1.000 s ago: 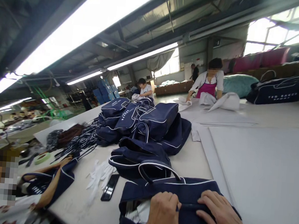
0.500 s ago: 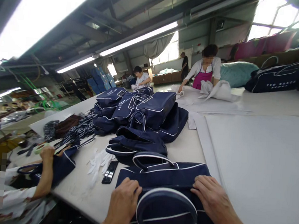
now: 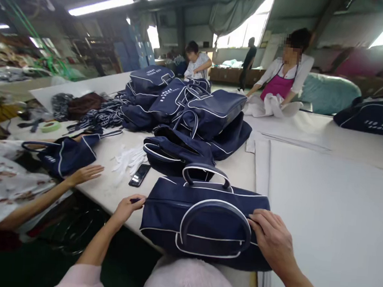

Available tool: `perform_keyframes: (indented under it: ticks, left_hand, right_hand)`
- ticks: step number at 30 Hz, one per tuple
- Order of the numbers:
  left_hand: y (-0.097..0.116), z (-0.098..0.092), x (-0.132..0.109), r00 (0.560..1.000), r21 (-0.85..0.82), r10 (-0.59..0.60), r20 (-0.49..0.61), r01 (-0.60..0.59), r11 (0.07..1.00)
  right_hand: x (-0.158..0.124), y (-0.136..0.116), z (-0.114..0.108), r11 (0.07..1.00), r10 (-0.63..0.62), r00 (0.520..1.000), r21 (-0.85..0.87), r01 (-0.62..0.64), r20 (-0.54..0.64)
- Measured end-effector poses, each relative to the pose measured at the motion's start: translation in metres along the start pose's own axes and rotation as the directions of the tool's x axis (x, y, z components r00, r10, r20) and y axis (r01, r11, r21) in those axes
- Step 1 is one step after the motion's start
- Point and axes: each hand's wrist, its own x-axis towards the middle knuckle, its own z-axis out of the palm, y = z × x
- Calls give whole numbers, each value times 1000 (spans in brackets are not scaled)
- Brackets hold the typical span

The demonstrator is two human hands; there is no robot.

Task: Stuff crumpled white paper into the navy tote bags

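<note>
A navy bag [image 3: 164,224] with white piping lies in front of me at the table's edge. Its zipper runs across the top between two looped handles. My left hand [image 3: 128,210] pinches the dark tab at the bag's left end. At the opposite end, my right hand [image 3: 272,237] is closed on the fabric by the zipper line, beside the near handle [image 3: 218,204]. What lies under my right fingers is hidden. Just beyond sits another navy bag [image 3: 180,153], its top gaping.
A phone [image 3: 139,175] and white gloves [image 3: 129,159] lie left of the bag. Behind is a heap of navy bags [image 3: 215,103]. White sheets [image 3: 323,208] cover the right side. A co-worker's hand [image 3: 86,174] is near a bag [image 3: 71,153] at left. Other people stand farther back.
My left hand has moved from the bag's top to the tab at its left end. My view has levelled out. The co-worker at left has reached a hand forward over the table edge.
</note>
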Motion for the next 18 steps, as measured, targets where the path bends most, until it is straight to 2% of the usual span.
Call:
perform_keyframes:
  ticks: [3, 6, 8, 10, 12, 14, 15, 16, 18]
  left_hand:
    - [-6, -5, 8, 993, -168, -6, 114, 26, 985]
    - [-7, -5, 29, 994, -364, 9, 113, 33, 931]
    - [-5, 5, 51, 994, -457, 45, 104, 7, 890]
    - [0, 23, 72, 987, -498, 94, 131, -16, 867]
    - [6, 43, 84, 976, -522, 133, 172, -24, 853]
    - [10, 60, 83, 969, -518, 162, 186, -43, 855]
    - [11, 66, 80, 971, -507, 171, 170, -62, 860]
    - [11, 71, 74, 975, -493, 174, 138, -85, 866]
    - [10, 79, 62, 985, -460, 167, 49, -126, 879]
  right_hand:
    - [-3, 8, 2, 999, 32, 999, 20, -33, 19]
    - [-1, 18, 5, 992, 113, 993, 48, -115, 28]
    - [3, 24, 6, 980, 197, 979, 23, -196, -50]
    - [2, 28, 5, 948, 307, 933, -28, -318, -186]
    - [-10, 30, 1, 865, 471, 843, -55, -500, -259]
    - [-36, 29, -1, 725, 669, 711, -20, -688, -217]
    - [-52, 29, 1, 646, 756, 630, 42, -762, -176]
    - [-68, 27, 5, 568, 822, 552, 123, -814, -141]
    - [-92, 25, 19, 449, 893, 438, 291, -845, -104]
